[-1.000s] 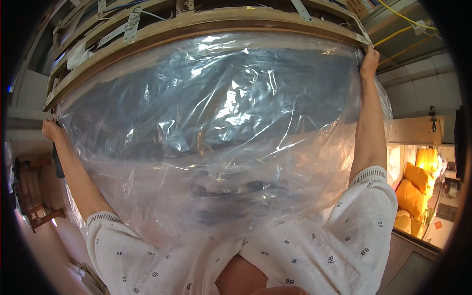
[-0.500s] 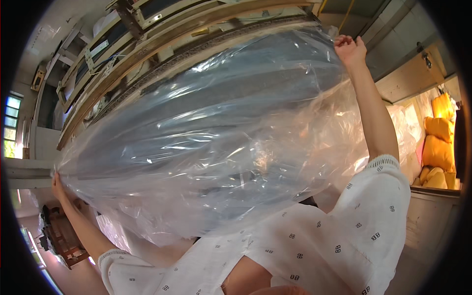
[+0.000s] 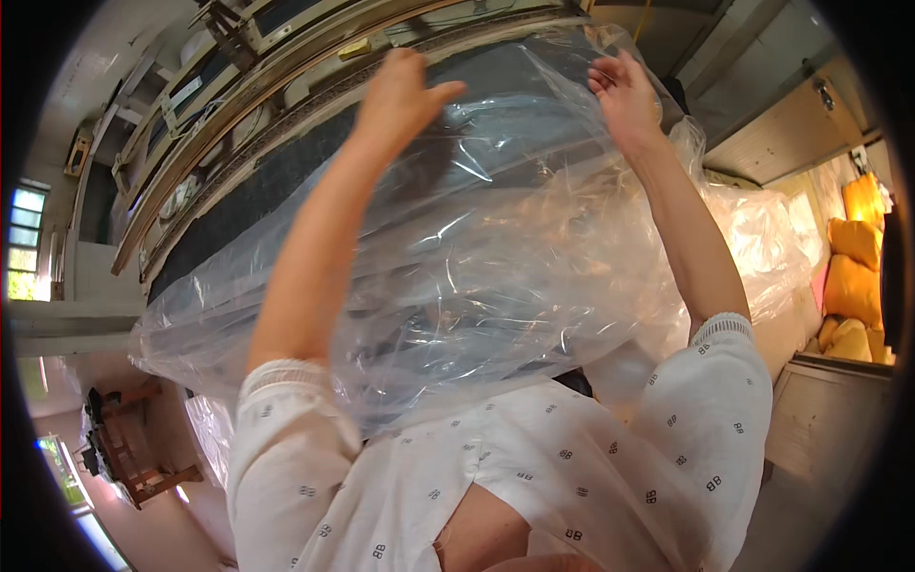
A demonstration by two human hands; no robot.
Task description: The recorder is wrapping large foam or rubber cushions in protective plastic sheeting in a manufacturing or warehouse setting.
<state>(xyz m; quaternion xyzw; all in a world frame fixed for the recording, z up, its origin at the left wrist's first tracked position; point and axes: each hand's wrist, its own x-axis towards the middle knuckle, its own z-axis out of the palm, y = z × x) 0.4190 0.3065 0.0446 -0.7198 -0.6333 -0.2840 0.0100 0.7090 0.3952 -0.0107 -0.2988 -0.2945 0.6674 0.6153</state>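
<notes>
A large clear plastic sheet (image 3: 457, 276) lies loose and wrinkled over a dark flat surface (image 3: 238, 200). Above the far part of that surface is my left hand (image 3: 396, 95), slightly blurred, its thumb spread away from the fingers and nothing visible in it. My right hand (image 3: 629, 100) hovers by the sheet's far right corner, fingers half curled and apart. Plastic folds pass close behind it; any contact is hard to make out. The sheet's near side hangs against my white shirt (image 3: 515, 429).
Wooden rails (image 3: 286, 86) run along the far side, with a small yellow block (image 3: 355, 50) on them. More crumpled plastic (image 3: 762, 238) spreads to the right, near yellow-orange bundles (image 3: 853, 276). A wooden stool-like frame (image 3: 143, 448) stands low at the left.
My left hand has let go of the sheet's far left corner and swung right and up over the surface. The right hand moved slightly left. The sheet slackened and slid nearer, baring more dark surface.
</notes>
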